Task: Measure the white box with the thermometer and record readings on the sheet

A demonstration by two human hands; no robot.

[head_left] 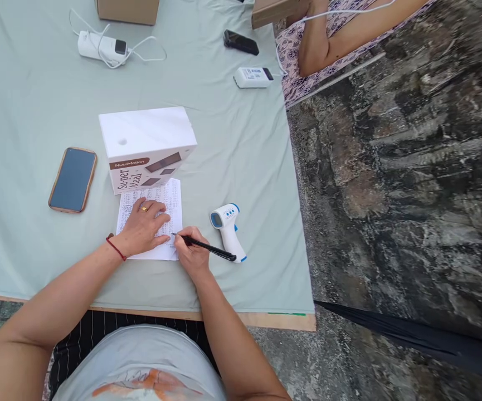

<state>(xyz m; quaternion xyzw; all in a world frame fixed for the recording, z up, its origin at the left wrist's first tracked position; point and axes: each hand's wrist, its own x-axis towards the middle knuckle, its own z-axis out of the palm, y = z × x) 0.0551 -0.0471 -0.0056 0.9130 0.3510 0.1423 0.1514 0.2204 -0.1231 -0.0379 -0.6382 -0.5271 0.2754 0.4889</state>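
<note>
A printed sheet of paper lies on the pale green tablecloth, its far edge meeting the white box marked "Su-per Meal". My left hand rests on the sheet with its fingers spread and covers part of the print. At the sheet's right edge, my right hand grips a black pen, its tip on or just above the paper. The pen's back end points right and overlaps the handle of a white and blue infrared thermometer, which lies beside my right hand.
A smartphone lies left of the box. Farther back are a white device with a cable, a second white device, a black device and cardboard boxes. Another person's arm is at the far right, beside the table's edge.
</note>
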